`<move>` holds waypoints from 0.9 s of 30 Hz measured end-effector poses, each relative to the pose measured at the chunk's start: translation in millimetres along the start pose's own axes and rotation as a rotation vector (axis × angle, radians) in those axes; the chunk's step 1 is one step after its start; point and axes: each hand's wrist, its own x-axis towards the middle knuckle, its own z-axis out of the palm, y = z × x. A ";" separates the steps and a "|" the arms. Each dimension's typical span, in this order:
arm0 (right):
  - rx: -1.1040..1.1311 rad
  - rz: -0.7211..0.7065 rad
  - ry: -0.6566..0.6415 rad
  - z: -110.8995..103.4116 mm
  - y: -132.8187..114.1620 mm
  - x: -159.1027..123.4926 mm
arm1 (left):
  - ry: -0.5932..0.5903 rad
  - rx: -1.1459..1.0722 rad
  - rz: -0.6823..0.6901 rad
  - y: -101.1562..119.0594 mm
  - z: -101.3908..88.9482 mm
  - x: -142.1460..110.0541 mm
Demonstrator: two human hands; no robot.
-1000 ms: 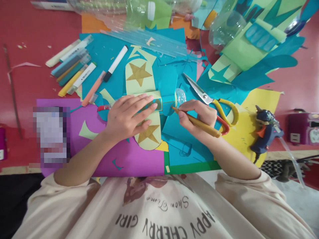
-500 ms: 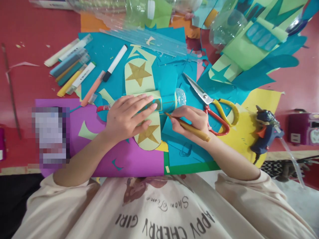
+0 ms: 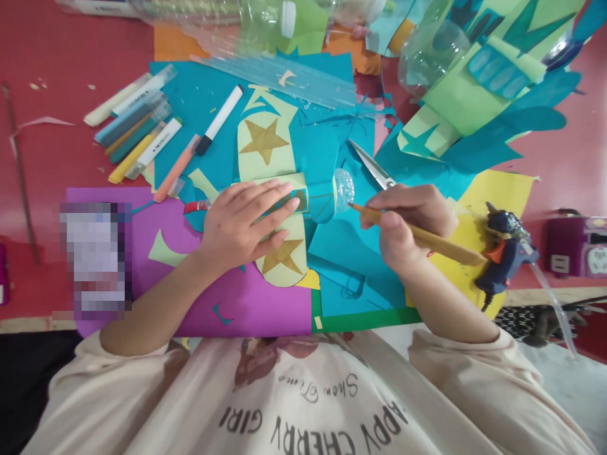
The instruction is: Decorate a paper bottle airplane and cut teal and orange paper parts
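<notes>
My left hand lies flat, fingers spread, on a paper-covered plastic bottle craft, pressing it to the table. Pale green wings with gold stars stick out above and below it. A blue paper band with drawn gold lines wraps the bottle to the right of my fingers, and the clear bottle end shows beyond it. My right hand grips a gold-brown marker, its tip just right of the bottle end and apart from the blue band. Scissors lie partly hidden under my right hand.
Several markers lie at the upper left. A glue gun rests on yellow paper at the right. Glue sticks and clear bottles are at the back, beside a green and blue paper craft. A phone lies at left.
The marker tip moved left along the lower edge of the blue band, then lifted off to the right with my right hand. A slanted gold line now shows on the band. My left hand stayed still.
</notes>
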 end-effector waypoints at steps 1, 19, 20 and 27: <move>-0.020 0.019 -0.004 0.5 -0.9 1.1 | -0.008 -0.006 -0.007 0.1 0.1 -0.9; -0.203 -0.016 -0.091 11.5 -6.6 10.1 | -0.124 -0.033 -0.065 0.5 -2.8 -1.4; -0.199 -0.019 -0.102 11.1 -6.5 10.1 | -0.134 -0.038 -0.076 0.5 -3.1 -1.7; -0.140 -0.065 -0.145 10.3 -8.3 10.4 | -0.121 -0.035 -0.069 0.2 -2.2 -2.4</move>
